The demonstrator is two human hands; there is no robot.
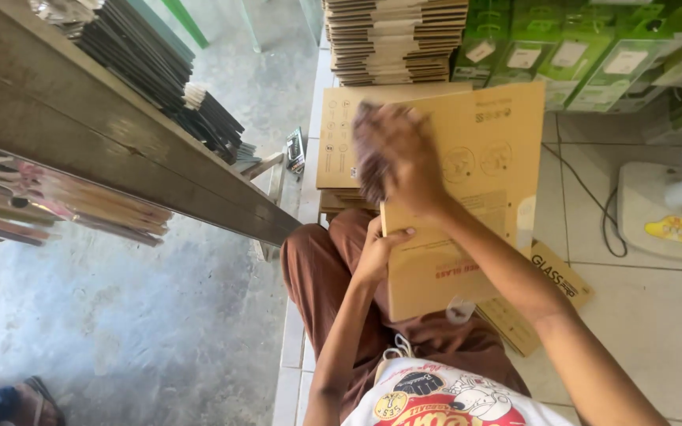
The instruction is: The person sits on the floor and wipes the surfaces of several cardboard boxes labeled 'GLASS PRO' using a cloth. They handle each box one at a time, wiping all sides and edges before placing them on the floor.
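Flat brown cardboard box blank (467, 197), printed with round symbols, stands tilted on the person's lap at the centre of the frame, its lower edge over the brown trousers (317, 276). The left hand (376, 252) grips the blank's lower left edge, thumb lying across the front face and fingers (372, 237) curled behind it. The right hand (396, 158), blurred, lies over the blank's upper left corner; whether its fingers pinch the card or only press on it cannot be told. Behind, in the upper middle, rises a tall stack of flat brown cartons (396, 39), with green printed boxes (586, 55) to its right. A white electric fan (672, 197) sits at the right edge on the tiled floor (657, 331).
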